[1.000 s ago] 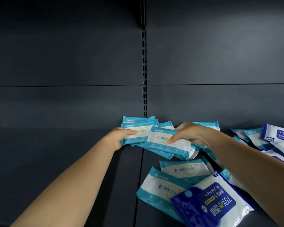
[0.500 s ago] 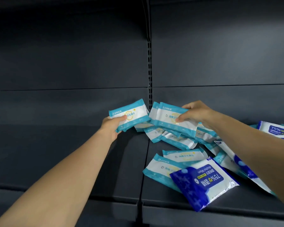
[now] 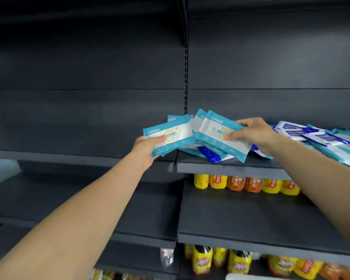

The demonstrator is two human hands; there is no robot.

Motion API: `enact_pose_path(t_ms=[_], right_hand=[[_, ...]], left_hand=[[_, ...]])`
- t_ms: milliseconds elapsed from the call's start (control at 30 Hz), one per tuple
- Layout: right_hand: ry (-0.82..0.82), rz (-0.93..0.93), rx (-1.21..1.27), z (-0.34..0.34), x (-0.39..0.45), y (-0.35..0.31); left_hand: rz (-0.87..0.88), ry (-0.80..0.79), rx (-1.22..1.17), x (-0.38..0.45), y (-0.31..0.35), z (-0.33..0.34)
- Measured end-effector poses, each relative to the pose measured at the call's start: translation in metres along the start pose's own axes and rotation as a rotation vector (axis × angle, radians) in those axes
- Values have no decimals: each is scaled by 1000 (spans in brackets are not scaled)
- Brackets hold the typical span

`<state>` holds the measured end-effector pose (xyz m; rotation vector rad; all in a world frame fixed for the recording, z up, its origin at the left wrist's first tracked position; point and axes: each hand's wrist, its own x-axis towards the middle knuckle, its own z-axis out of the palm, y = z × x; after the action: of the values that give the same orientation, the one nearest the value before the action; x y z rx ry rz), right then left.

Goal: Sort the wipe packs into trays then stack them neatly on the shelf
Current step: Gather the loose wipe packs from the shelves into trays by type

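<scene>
Midway through sorting: left hand (image 3: 148, 147) pinches soft teal-and-white plastic wipe pack (image 3: 168, 137) by its corner; right hand (image 3: 253, 134) grips several more (image 3: 216, 136) edgewise. Light, floppy, likely slippery.

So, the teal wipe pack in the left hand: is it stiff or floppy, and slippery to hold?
The teal wipe pack stays fairly flat though the left hand holds only one end, so probably soft but not limp. Its film looks glossy, so likely a little slippery. It seems light.

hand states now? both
Left hand: gripping one teal wipe pack.
Right hand: gripping a bunch of teal packs.
</scene>
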<state>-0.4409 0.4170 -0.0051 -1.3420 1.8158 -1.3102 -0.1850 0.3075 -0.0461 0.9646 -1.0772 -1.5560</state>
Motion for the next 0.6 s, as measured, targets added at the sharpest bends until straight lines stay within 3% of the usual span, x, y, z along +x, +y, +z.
enact_pose_path(t_ms=[300, 600], right_hand=[[-44, 188, -3, -48, -131, 72], [-91, 444, -4, -105, -171, 225]], left_hand=[[-176, -132, 47, -116, -88, 36], [-409, -143, 149, -145, -234, 109]])
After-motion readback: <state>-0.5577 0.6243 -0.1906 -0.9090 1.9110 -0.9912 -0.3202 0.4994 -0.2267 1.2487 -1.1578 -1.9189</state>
